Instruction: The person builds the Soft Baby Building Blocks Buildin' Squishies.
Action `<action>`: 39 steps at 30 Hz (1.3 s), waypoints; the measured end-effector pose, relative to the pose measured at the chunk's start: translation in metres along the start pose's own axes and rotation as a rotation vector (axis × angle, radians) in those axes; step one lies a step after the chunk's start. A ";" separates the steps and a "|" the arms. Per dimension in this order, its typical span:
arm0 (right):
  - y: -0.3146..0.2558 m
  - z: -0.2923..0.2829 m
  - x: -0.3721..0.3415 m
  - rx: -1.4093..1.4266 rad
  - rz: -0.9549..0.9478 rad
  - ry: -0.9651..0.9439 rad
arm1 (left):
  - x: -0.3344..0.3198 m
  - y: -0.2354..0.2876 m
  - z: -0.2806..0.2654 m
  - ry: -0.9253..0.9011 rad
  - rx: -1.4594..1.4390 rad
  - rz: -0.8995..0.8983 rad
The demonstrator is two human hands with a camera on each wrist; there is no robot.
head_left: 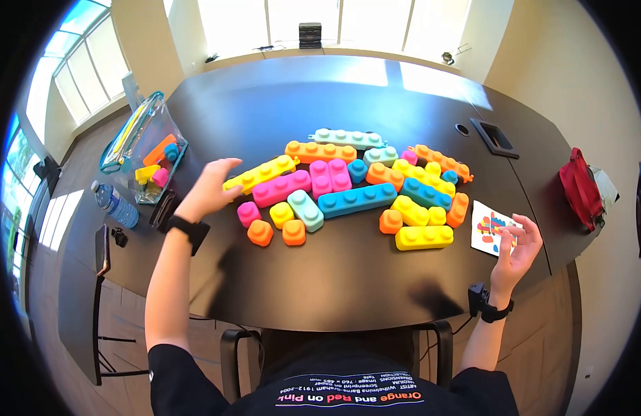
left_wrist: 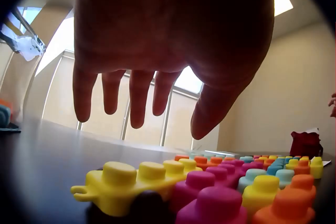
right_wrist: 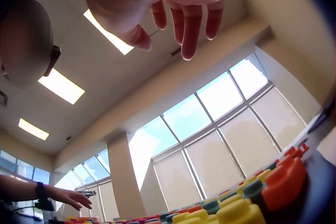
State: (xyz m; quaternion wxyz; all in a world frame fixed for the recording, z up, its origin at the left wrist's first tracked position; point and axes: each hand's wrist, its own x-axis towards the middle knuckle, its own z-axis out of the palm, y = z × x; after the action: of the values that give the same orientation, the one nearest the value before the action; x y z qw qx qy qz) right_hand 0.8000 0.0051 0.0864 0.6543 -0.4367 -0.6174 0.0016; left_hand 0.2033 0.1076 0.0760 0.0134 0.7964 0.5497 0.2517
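My left hand hovers with fingers spread at the left end of a long yellow block. In the left wrist view that yellow block shows a small loop at its end and a dark round part beneath. Nothing is in the left hand's grasp. Beside it lie a long pink block and a small pink block. On the right, my right hand is raised over a white card printed with coloured shapes, its fingers loosely bent and holding nothing. The hand covers part of the card.
Several coloured blocks, including a long blue block and a yellow block, spread across the dark table. A clear bag with more blocks and a water bottle stand left. A red bag lies far right.
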 end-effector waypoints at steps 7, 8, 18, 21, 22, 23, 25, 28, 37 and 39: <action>0.001 0.000 -0.009 0.045 -0.008 -0.182 | 0.014 -0.020 0.041 -0.187 -0.012 -0.138; 0.001 0.000 -0.010 0.043 -0.008 -0.180 | 0.017 -0.020 0.042 -0.207 -0.027 -0.174; 0.001 -0.003 -0.017 0.038 0.077 -0.168 | 0.015 0.031 -0.005 0.210 0.215 -0.064; -0.003 0.004 -0.018 -0.009 0.110 -0.208 | 0.005 0.093 -0.015 0.187 0.067 0.090; -0.006 0.008 -0.017 -0.010 0.111 -0.205 | 0.001 0.113 -0.012 0.121 0.013 0.145; -0.012 0.014 -0.015 -0.049 0.059 -0.299 | -0.005 0.132 -0.007 0.053 -0.043 0.201; -0.029 0.026 -0.011 -0.078 -0.023 -0.455 | -0.017 0.165 0.006 -0.114 -0.053 0.235; -0.042 0.039 -0.018 -0.058 0.069 -0.602 | -0.029 0.189 0.030 -0.295 -0.084 0.305; -0.039 0.069 -0.034 -0.143 -0.085 -1.036 | -0.042 0.208 0.068 -0.419 -0.017 0.253; -0.036 0.073 -0.037 -0.154 -0.073 -1.061 | -0.045 0.206 0.073 -0.411 -0.016 0.256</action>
State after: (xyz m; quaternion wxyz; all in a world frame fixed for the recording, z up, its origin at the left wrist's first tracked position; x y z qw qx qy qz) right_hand 0.7122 0.0043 0.0669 0.2180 -0.4011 -0.8763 0.1540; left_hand 0.4008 0.0053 0.0566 0.0992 0.8939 0.4282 0.0884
